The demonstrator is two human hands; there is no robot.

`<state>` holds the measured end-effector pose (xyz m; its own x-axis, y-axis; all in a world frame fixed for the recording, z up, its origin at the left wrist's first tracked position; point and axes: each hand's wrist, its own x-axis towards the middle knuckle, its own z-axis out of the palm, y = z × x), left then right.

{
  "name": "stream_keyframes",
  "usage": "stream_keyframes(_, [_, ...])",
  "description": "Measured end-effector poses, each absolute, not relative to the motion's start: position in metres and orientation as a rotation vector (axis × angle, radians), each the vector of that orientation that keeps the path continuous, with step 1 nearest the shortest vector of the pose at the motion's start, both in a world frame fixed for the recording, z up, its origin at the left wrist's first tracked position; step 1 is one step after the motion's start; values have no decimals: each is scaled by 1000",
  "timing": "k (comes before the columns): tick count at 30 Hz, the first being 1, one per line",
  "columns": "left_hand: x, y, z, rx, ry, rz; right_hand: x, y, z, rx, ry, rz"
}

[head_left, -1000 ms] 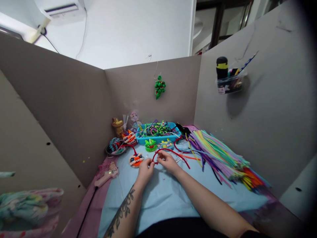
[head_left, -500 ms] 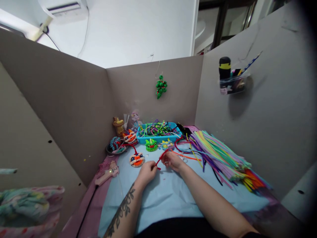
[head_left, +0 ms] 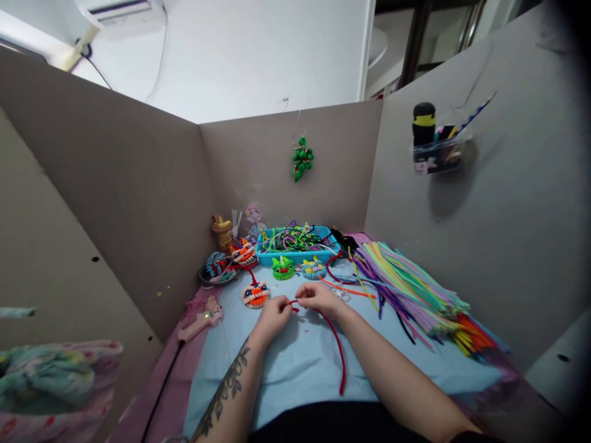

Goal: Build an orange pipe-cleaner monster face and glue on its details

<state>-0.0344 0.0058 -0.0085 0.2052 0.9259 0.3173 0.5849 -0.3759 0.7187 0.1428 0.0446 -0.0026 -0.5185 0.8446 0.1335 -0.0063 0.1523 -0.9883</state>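
A red pipe cleaner (head_left: 339, 347) runs between my two hands, and its long free end curves down toward me under my right wrist. My left hand (head_left: 277, 312) is closed in a pinch on its short end, where a small bent tip sticks out. Close by on the right, my right hand (head_left: 318, 296) pinches the same red stem with thumb and forefinger. Left of my hands lies an orange and white pipe-cleaner animal head (head_left: 255, 295). Beyond them sit a green head (head_left: 282, 268) and a blue and yellow one (head_left: 313, 267).
A blue tray (head_left: 272, 258) of tangled pipe cleaners stands at the back. Bundled coloured pipe cleaners (head_left: 406, 283) lie on the right. On the left rest a pink glue gun (head_left: 201, 323) with a black cord and a dark bowl (head_left: 217, 282). Grey panels enclose the table.
The long end of the red pipe cleaner has swung from pointing away, up past my right fingers, to hanging toward me. My right hand has turned and keeps its pinch; my left hand stays nearly still.
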Motion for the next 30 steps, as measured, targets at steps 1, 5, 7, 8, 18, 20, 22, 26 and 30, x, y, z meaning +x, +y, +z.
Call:
stream_keyframes(1, [-35,7,-9,2037,1410,1040,142,44,-3,-843,-1693,1438])
stream_keyframes(5, [-35,10,-9,2024,1455,1133,137,44,-5,-938,-1713,1335])
stream_keyframes(7, [-35,9,-7,2014,1459,1171,135,44,-6,-950,-1711,1283])
stream_keyframes(8, [-35,9,-6,2006,1458,1187,133,44,-6,-952,-1708,1260])
stream_keyframes(18, [-36,7,0,1940,1487,1359,126,38,-2,-956,-1742,1020])
stream_keyframes(20, [-36,7,0,1934,1487,1382,124,36,-2,-963,-1725,1013])
stream_keyframes(22, [-36,8,0,1923,1484,1403,121,35,-2,-956,-1716,1007])
stream_keyframes(26, [-36,9,-1,1902,1470,1427,118,32,-1,-936,-1692,1013])
stream_keyframes(30, [-35,9,-1,1881,1457,1435,117,29,1,-933,-1653,1012])
